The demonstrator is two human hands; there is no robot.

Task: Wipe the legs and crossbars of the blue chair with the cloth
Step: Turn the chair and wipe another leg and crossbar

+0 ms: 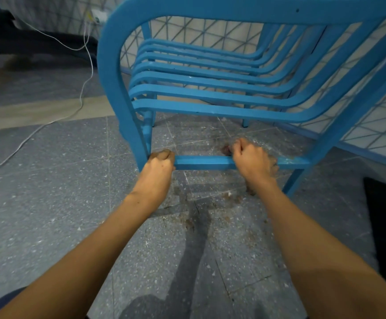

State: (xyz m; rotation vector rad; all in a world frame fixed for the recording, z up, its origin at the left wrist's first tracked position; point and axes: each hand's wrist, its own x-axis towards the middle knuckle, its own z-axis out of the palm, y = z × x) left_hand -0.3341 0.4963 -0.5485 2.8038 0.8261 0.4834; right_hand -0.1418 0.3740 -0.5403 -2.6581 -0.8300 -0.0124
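The blue chair [210, 107] stands close in front of me on the speckled floor, its slatted seat seen from below. A low crossbar [205, 162] joins its left leg [136, 143] and right leg [302, 176]. My left hand [158, 165] grips the crossbar at its left end, right beside the left leg. My right hand [253, 160] is curled over the crossbar further right, holding a brownish cloth [227, 149] against it. Only small bits of the cloth show around the fingers and below the wrist.
A white cable [81, 97] runs across the floor at the left, up to a plug [98, 17]. A tiled wall [371, 130] stands behind the chair. A dark object [385, 226] sits at the right edge. Brown stains [187, 217] mark the floor beneath the crossbar.
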